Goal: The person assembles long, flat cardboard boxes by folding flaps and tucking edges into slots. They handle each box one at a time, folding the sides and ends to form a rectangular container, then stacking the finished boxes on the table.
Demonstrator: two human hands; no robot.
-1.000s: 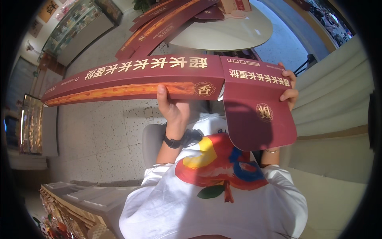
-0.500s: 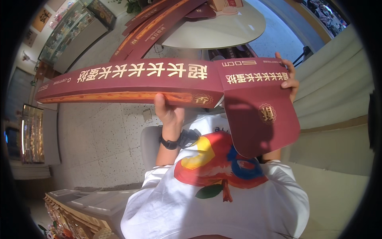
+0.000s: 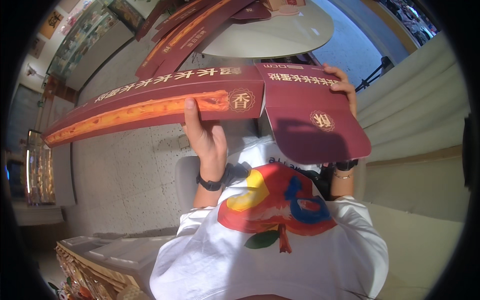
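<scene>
- Beneath the long maroon box (image 3: 150,107), the left hand (image 3: 206,140) clasps its lower edge, thumb on the pictured side.
- Right hand (image 3: 345,87) curls round the open end flap's (image 3: 345,131) edge.
- Beyond, similar boxes (image 3: 196,34) lie at a white table (image 3: 270,42).

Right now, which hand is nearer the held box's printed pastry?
Left. Left hand has its thumb on the printed pastry; right hand is farther right, on the flapped piece.

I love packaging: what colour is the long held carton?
The long carton is mostly maroon with pale lettering, best seen in the head view.
</scene>
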